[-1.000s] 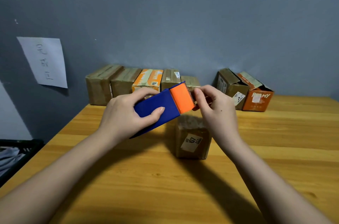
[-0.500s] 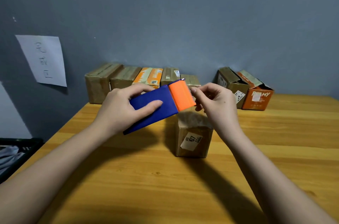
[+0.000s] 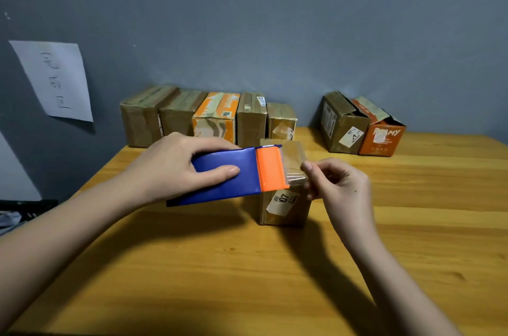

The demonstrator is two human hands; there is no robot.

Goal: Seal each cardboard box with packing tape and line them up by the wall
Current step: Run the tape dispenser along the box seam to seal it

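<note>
The tape dispenser [image 3: 231, 175] was coloured deep blue over its body, with a bright orange head at the end; the tape [image 3: 294, 169] drawn from it was clear and glossy. The box [image 3: 284, 203] beneath was plain brown cardboard, marked by a white label printed in black. Along the grey-blue wall [image 3: 275, 19], four brown boxes were seen, with one orange-and-white box [image 3: 215, 118] among them; to the right, another brown box [image 3: 342, 124] and an orange box [image 3: 382, 139] with white lettering. The table [image 3: 247, 267] was honey-yellow wood with darker grain. A white paper sheet [image 3: 53, 78] bore faint grey handwriting.
</note>
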